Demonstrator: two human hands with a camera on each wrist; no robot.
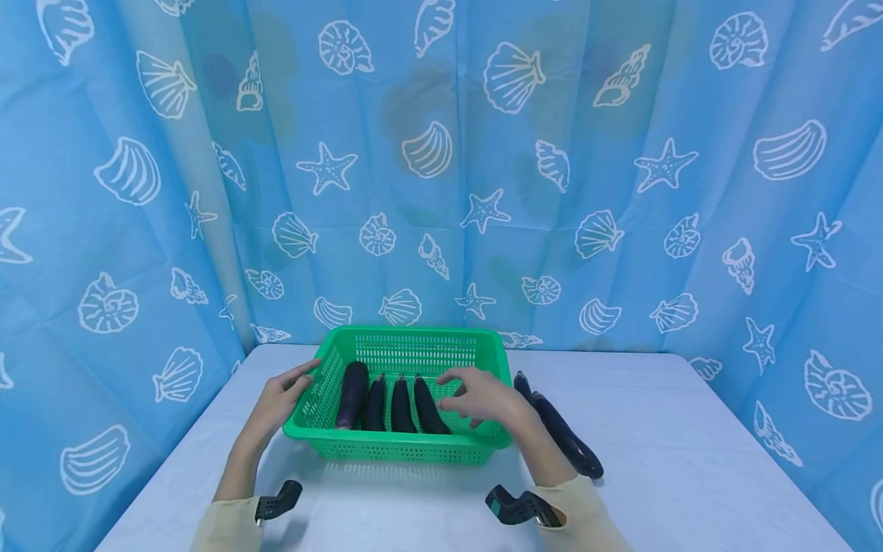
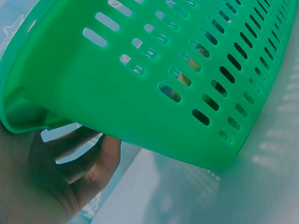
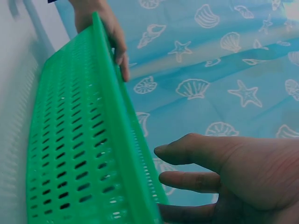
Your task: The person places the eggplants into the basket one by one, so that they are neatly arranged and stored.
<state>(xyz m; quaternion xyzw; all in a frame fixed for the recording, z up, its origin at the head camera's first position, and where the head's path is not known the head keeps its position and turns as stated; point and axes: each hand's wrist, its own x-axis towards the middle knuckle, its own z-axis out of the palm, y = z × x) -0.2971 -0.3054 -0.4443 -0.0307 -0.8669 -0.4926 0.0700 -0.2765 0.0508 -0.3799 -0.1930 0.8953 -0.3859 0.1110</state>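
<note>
My left hand (image 1: 279, 400) rests against the left rim of a green plastic basket (image 1: 407, 445), fingers fairly straight and spread. The left wrist view shows that hand's thumb (image 2: 110, 151) beside the perforated wall. My right hand (image 1: 483, 395) hovers over the basket's right part, fingers loosely bent and apart, nothing between them. Several dark purple eggplants lie side by side in the basket, among them a thick one (image 1: 353, 392) at the left and a slimmer one (image 1: 429, 406) nearest my right hand. Two more eggplants lie outside, one long (image 1: 562, 433) and another (image 1: 523, 386) partly hidden behind my right forearm.
The basket stands on a white-covered table (image 1: 662, 445), near its back edge. A blue curtain (image 1: 455, 192) with white shell prints hangs behind and at both sides. Black wrist devices (image 1: 279, 500) are strapped at both sleeves.
</note>
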